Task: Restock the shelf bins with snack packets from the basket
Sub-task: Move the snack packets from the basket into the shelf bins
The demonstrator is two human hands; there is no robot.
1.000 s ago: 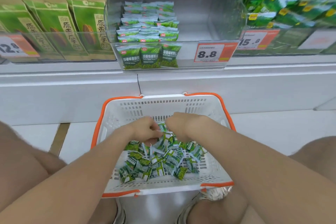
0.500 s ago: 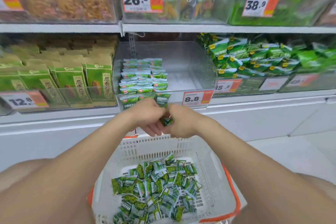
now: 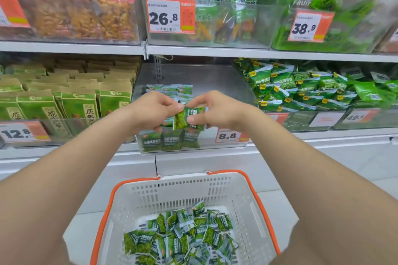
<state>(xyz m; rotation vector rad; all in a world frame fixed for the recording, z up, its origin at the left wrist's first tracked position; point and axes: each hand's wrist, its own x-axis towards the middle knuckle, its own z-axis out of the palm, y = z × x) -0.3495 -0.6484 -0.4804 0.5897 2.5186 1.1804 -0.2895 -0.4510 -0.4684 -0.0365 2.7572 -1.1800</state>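
A white basket with orange rim sits on the floor below me, holding several small green snack packets. Both hands are raised in front of the clear shelf bin marked 8.8. My left hand and my right hand together pinch a small bunch of green packets just above the bin's front wall. Rows of the same green packets lie in the bin's left part, and three stand upright behind its front wall. The bin's right part is bare.
Brown-and-green bags fill the bin to the left, bright green packets the bin to the right. An upper shelf with more bins overhangs the 8.8 bin. White floor surrounds the basket.
Both hands rose out of the basket with packets and moved up and forward to the 8.8 bin. The view tilted up from the basket toward the shelves.
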